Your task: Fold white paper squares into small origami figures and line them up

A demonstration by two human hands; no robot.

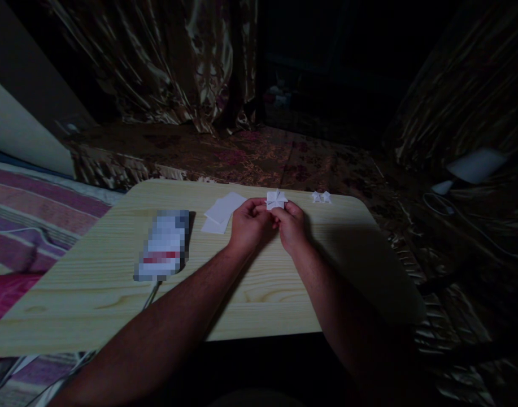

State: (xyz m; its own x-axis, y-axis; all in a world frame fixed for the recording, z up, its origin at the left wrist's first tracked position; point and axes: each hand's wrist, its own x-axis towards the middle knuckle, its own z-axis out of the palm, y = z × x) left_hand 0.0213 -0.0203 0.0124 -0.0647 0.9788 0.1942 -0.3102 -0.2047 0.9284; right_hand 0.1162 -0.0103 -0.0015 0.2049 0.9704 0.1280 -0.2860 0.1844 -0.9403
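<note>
Your left grip [248, 223] and right grip [292, 222] are both closed on the folded paper [276, 198], pinching its near edge, the right thumb across its front. You have it over the far part of the bench [262, 294]. Just left of your hands lie overlapping white sheets [223, 210]; to the right, near the far edge, two small folds [321, 196] sit side by side. Further left is a blurred-out device [164, 240] with a cable [154, 289] at its near end.
</note>
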